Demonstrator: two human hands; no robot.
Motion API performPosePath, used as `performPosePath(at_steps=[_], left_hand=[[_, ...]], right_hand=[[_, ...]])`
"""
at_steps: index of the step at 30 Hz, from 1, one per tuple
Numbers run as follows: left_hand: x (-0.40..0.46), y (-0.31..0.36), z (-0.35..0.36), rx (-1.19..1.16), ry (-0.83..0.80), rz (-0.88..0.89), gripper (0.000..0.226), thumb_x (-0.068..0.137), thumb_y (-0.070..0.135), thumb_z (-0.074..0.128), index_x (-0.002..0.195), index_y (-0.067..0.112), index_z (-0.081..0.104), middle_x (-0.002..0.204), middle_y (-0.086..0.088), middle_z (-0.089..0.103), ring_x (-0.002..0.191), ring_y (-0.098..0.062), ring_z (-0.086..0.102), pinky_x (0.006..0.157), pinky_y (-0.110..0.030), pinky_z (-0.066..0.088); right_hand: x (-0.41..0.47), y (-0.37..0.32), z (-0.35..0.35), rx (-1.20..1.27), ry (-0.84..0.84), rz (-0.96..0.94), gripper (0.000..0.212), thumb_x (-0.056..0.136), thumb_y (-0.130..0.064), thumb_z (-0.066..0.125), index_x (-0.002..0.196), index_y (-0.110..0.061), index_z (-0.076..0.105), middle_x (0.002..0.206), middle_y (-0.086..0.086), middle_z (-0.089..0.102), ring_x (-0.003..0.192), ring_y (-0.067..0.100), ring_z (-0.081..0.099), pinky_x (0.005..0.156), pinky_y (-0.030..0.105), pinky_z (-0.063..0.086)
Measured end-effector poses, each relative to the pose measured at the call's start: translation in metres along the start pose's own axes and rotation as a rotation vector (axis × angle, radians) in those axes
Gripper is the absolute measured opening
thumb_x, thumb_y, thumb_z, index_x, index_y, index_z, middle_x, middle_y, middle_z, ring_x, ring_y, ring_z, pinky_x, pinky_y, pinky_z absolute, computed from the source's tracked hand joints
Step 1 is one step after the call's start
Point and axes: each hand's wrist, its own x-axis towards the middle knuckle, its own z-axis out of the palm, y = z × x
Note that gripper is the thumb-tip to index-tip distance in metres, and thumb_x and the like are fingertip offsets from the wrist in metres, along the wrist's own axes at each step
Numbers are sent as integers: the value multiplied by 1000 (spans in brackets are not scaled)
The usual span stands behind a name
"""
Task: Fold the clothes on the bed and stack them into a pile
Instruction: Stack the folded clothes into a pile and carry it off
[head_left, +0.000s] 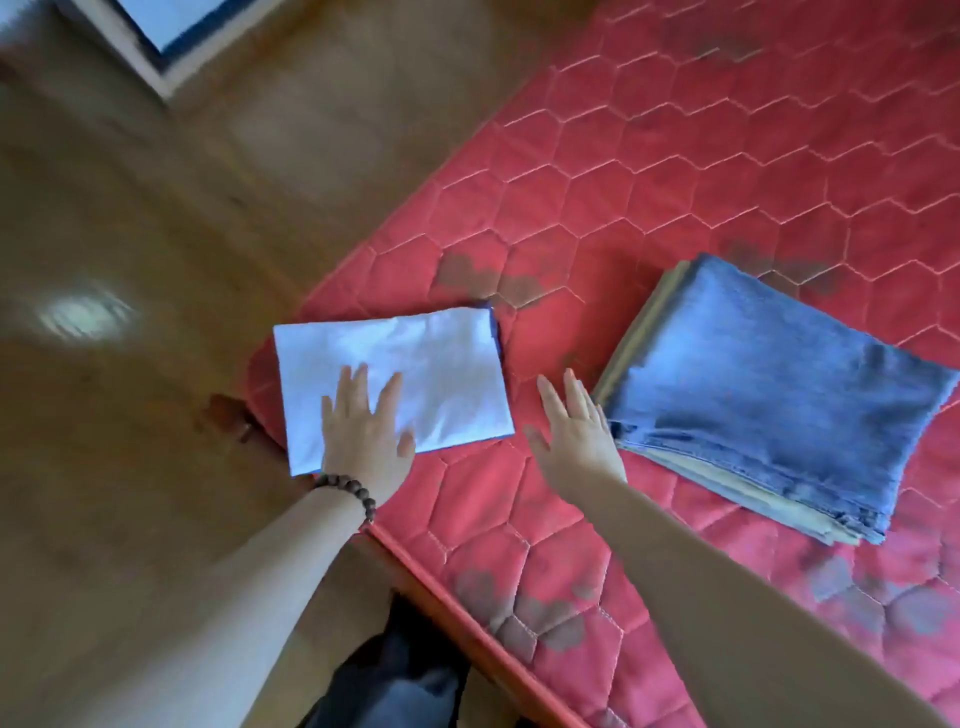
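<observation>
A folded white garment lies flat at the corner of the red quilted mattress. My left hand, with a bead bracelet at the wrist, rests flat on its near edge with straight fingers. To the right lies a pile of folded clothes, blue jeans on top and a khaki piece showing beneath. My right hand hovers open over the mattress between the white garment and the pile, fingers straight, close to the pile's left edge.
The mattress has dark stained patches and an orange edge running toward me. A wooden floor spreads to the left, with a white frame at top left. Dark clothing of mine shows at the bottom.
</observation>
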Motion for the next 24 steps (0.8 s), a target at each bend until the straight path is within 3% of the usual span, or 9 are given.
performPosePath(at_steps=[4, 8, 12, 14, 16, 18, 20, 24], left_hand=[[0, -73, 0, -155, 110, -241, 79, 86, 40, 66, 152, 29, 24, 158, -26, 4, 148, -38, 3, 118, -54, 14], [23, -111, 12, -599, 106, -455, 90, 83, 44, 70, 152, 43, 11, 158, -17, 14, 145, -31, 23, 116, -38, 25], [46, -122, 26, -681, 63, -344, 92, 82, 41, 70, 151, 47, 8, 135, -8, 46, 119, -20, 52, 97, -29, 43], [51, -125, 26, -714, 50, -380, 92, 81, 43, 70, 145, 59, 5, 120, -4, 43, 92, -2, 53, 78, -16, 40], [52, -127, 24, -667, -12, -380, 92, 83, 47, 66, 140, 65, -3, 109, -2, 43, 80, -4, 50, 77, -22, 40], [52, -126, 21, -544, -83, -314, 90, 86, 52, 60, 139, 65, -10, 95, -3, 49, 78, -20, 55, 80, -34, 45], [53, -126, 19, -500, -125, -250, 87, 88, 49, 60, 141, 64, -8, 94, -6, 48, 81, -30, 58, 78, -36, 48], [54, -123, 15, -579, -95, -210, 81, 88, 39, 66, 148, 54, 13, 123, -11, 42, 101, -32, 57, 86, -30, 45]], right_hand=[[27, -49, 35, 16, -16, -73, 73, 97, -44, 47, 153, -38, 1, 162, 12, -7, 149, 27, 2, 121, 41, 9], [61, -72, 56, 96, 77, 43, 82, 92, -49, 53, 150, -46, -4, 161, 16, -8, 148, 32, 7, 118, 45, 19], [93, -83, 70, 60, 62, 243, 84, 86, -57, 54, 146, -54, -4, 154, 8, 20, 138, 31, 26, 107, 48, 28], [100, -82, 71, 32, 87, 251, 85, 83, -59, 57, 144, -56, -1, 134, 6, 33, 123, 30, 34, 98, 44, 33], [103, -76, 68, 148, 68, 247, 85, 81, -57, 61, 142, -61, 2, 114, 2, 33, 106, 25, 40, 85, 35, 37], [105, -73, 62, 259, 7, 271, 85, 80, -57, 64, 139, -66, 4, 106, -1, 32, 86, 17, 49, 71, 29, 37], [105, -69, 56, 283, -62, 273, 84, 81, -57, 64, 139, -67, 4, 104, -1, 38, 76, 12, 49, 66, 29, 37], [106, -63, 49, 337, -68, 199, 70, 87, -43, 64, 145, -53, 25, 107, -1, 54, 91, 20, 50, 79, 28, 39]])
